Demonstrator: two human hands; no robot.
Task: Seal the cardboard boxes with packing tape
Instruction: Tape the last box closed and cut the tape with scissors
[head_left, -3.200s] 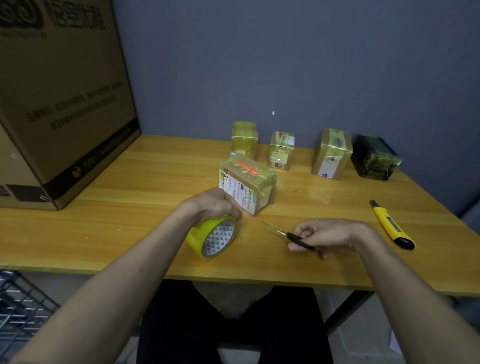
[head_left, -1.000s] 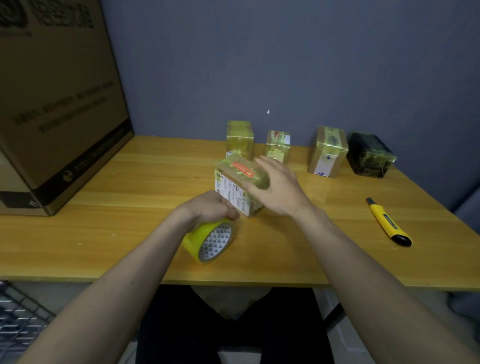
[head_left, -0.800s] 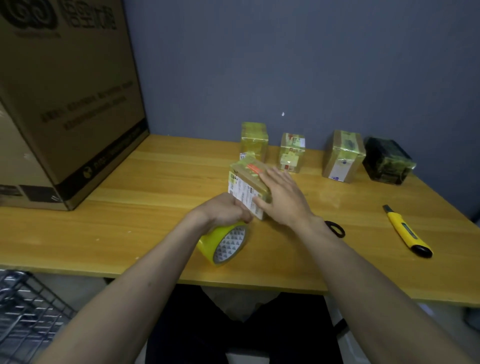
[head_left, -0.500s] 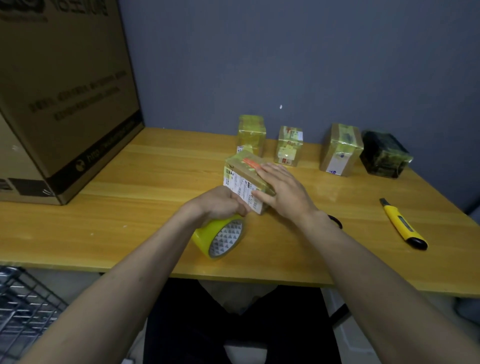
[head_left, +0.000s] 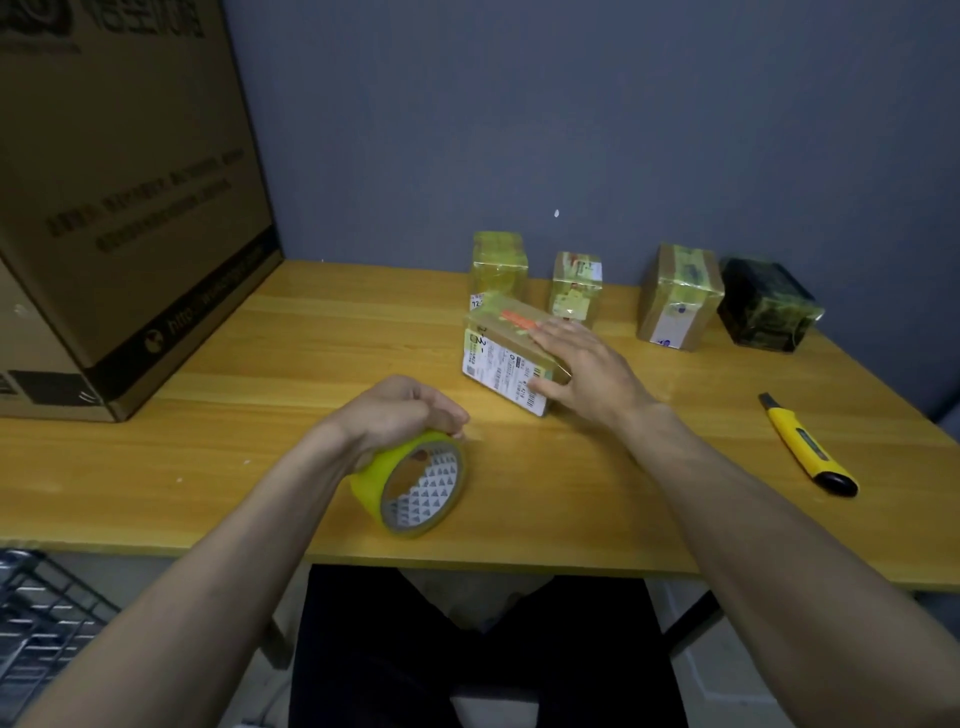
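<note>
Two hands engaged: right hand (head_left: 587, 371) lies flat, fingers spread, on labelled box (head_left: 506, 358) at desk (head_left: 260, 395) centre; left hand (head_left: 402, 415) curls round yellow tape roll (head_left: 415, 486) near front edge. Box lies beyond-right of roll, long axis oblique.

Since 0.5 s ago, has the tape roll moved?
Yes. The tape roll in the left hand pulled back toward the table's near edge, away from the labelled box.

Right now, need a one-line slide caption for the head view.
Left hand grips the yellow tape roll while the right hand presses flat on the labelled box.
</note>
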